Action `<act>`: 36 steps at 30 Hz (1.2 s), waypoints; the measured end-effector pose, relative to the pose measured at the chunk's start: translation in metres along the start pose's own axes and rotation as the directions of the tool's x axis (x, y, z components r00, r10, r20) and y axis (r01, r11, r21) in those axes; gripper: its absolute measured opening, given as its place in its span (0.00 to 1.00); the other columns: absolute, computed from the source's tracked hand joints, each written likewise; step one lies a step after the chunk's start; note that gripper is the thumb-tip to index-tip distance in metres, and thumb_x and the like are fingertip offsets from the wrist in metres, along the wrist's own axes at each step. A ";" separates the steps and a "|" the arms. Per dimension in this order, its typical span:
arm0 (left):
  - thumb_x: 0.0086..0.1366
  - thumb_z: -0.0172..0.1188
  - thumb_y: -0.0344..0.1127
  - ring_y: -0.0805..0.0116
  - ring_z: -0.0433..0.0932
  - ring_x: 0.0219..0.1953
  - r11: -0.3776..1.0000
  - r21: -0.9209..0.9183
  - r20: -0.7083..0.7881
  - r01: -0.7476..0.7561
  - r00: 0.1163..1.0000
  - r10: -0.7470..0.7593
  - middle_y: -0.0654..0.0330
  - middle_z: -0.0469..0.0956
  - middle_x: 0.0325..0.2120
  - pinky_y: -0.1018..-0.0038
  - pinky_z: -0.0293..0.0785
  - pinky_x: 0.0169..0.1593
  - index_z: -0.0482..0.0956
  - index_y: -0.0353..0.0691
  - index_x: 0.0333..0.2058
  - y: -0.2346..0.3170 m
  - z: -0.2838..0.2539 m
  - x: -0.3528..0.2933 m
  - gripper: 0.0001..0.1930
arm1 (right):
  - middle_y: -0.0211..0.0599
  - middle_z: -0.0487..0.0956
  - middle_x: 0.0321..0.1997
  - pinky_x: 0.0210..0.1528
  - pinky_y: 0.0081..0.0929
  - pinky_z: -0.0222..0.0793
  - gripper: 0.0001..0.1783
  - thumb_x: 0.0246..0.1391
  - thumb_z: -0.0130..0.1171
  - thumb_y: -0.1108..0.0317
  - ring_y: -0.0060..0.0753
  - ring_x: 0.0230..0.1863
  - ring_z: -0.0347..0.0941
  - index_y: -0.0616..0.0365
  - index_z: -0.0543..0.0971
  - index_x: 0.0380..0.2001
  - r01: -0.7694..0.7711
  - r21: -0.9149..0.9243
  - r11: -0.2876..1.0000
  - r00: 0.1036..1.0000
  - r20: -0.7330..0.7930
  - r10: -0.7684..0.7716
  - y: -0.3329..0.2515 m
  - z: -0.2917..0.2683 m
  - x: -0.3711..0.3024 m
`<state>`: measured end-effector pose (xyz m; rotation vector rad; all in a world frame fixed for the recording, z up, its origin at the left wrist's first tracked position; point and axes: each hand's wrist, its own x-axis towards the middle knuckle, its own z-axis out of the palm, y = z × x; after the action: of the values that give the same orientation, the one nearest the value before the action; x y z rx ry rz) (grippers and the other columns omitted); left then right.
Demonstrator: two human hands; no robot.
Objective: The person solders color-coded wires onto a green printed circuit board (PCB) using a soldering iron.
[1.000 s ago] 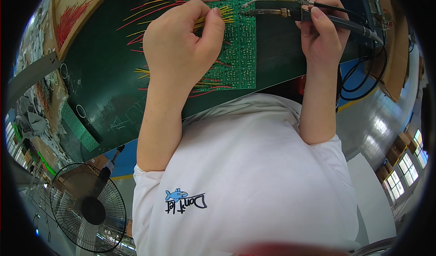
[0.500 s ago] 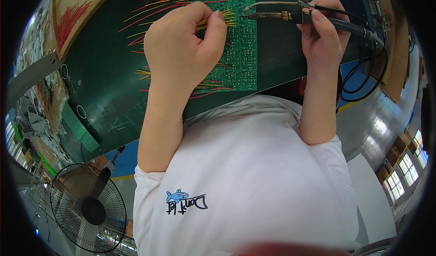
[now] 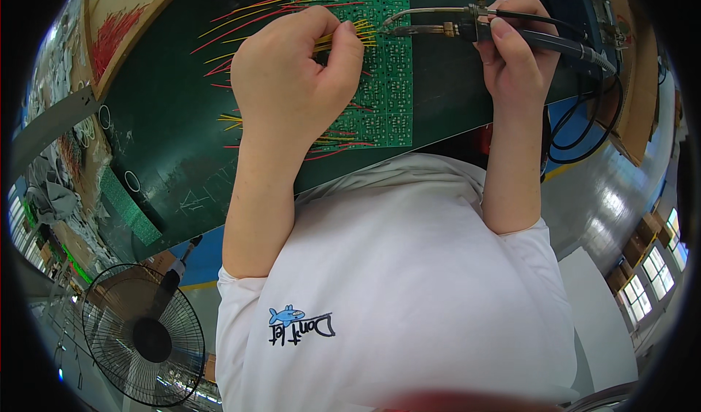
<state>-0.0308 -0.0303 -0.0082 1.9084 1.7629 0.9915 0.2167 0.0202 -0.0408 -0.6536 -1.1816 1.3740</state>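
My left hand (image 3: pixel 292 72) pinches a small bundle of yellow wires (image 3: pixel 350 33) against a green circuit board (image 3: pixel 387 61) on the dark green table (image 3: pixel 168 134). My right hand (image 3: pixel 515 50) grips a soldering iron (image 3: pixel 453 26) by its black handle. Its metal tip points left and sits at the ends of the yellow wires, just right of my left fingers. Red and yellow wires (image 3: pixel 248 6) fan out from the board to the left and below my left hand.
A tray of red wires (image 3: pixel 109 36) lies at the table's upper left. The iron's black cable (image 3: pixel 584 120) loops off the right edge. A floor fan (image 3: pixel 142 335) stands at lower left. Green strips (image 3: pixel 131 211) lie near the table's left corner.
Both hands stay nearly in place. The soldering iron tip has edged slightly left toward the yellow wire ends.
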 end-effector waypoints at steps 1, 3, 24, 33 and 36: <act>0.63 0.62 0.35 0.69 0.69 0.18 1.000 0.004 0.001 0.002 1.000 -0.002 0.59 0.72 0.15 0.73 0.63 0.25 0.78 0.36 0.24 0.000 0.000 0.000 0.10 | 0.40 0.79 0.34 0.31 0.16 0.79 0.07 0.53 0.56 0.78 0.23 0.30 0.78 0.66 0.74 0.37 0.000 0.000 1.000 1.000 0.000 0.000 0.000 0.000 0.000; 0.63 0.62 0.35 0.69 0.69 0.18 1.000 0.002 0.005 0.008 1.000 -0.008 0.59 0.72 0.15 0.74 0.63 0.25 0.78 0.36 0.24 -0.001 0.000 0.000 0.10 | 0.39 0.79 0.33 0.29 0.14 0.78 0.07 0.53 0.57 0.78 0.22 0.28 0.77 0.66 0.75 0.37 -0.014 -0.030 0.999 0.997 -0.078 0.012 0.000 0.003 0.000; 0.61 0.61 0.36 0.61 0.74 0.20 0.999 0.048 0.021 0.013 1.000 -0.014 0.57 0.76 0.18 0.69 0.68 0.26 0.80 0.37 0.25 0.004 -0.003 0.002 0.10 | 0.39 0.80 0.30 0.25 0.20 0.68 0.05 0.54 0.55 0.76 0.23 0.26 0.74 0.64 0.74 0.35 -0.035 0.108 0.994 0.990 -0.134 0.049 -0.001 -0.002 0.006; 0.69 0.58 0.41 0.60 0.76 0.25 0.982 0.183 -0.039 -0.046 0.998 0.054 0.54 0.78 0.23 0.67 0.71 0.31 0.81 0.37 0.32 0.014 -0.041 0.007 0.13 | 0.38 0.80 0.29 0.23 0.21 0.64 0.06 0.55 0.55 0.76 0.21 0.21 0.71 0.64 0.76 0.37 0.010 0.146 0.989 0.994 -0.109 0.006 0.004 -0.011 0.002; 0.71 0.54 0.43 0.59 0.76 0.24 0.974 0.225 -0.324 0.040 0.945 0.036 0.54 0.76 0.22 0.65 0.71 0.32 0.81 0.38 0.34 0.009 -0.069 0.007 0.15 | 0.38 0.80 0.29 0.22 0.21 0.61 0.06 0.55 0.55 0.76 0.20 0.20 0.69 0.64 0.76 0.37 0.041 0.165 0.985 0.994 -0.111 -0.022 0.003 -0.014 0.001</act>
<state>-0.0729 -0.0381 0.0471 1.9639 2.1479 1.2073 0.2275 0.0256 -0.0481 -0.5800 -0.9749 1.3767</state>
